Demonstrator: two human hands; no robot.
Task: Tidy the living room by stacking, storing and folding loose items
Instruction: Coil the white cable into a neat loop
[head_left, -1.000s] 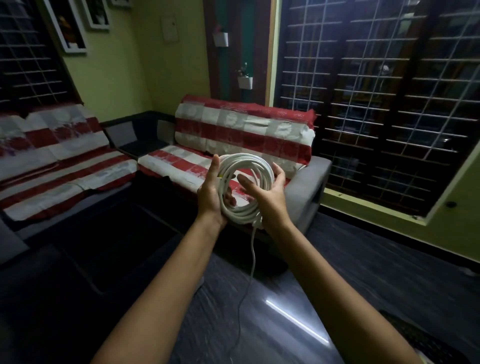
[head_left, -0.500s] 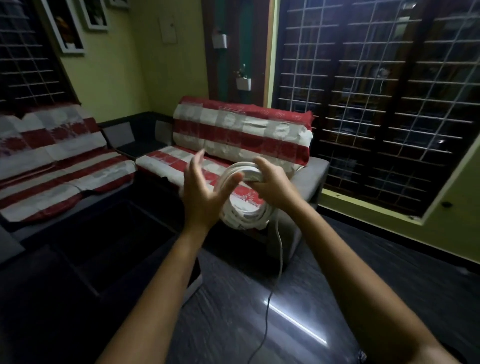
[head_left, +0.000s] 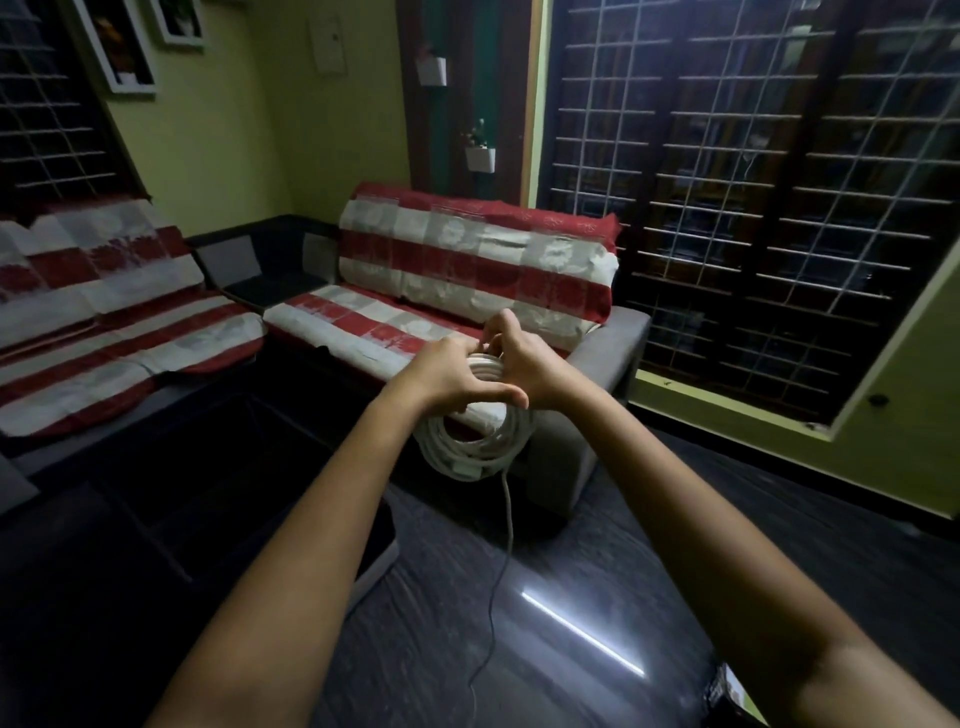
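Left hand: grip closed round the white cable coil
Right hand: grip pinching the coil's top
Writing: none legible

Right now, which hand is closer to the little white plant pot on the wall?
Right. The right hand sits almost straight below the small white wall pot; the left hand is further to the left. Both grip the white cable coil.

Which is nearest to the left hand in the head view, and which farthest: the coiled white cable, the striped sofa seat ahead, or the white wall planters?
1. Coiled white cable: gripped by the left hand, with the right hand on it too.
2. Striped sofa seat: just beyond the hands.
3. White wall planters: on the dark panel above the sofa back, farthest.
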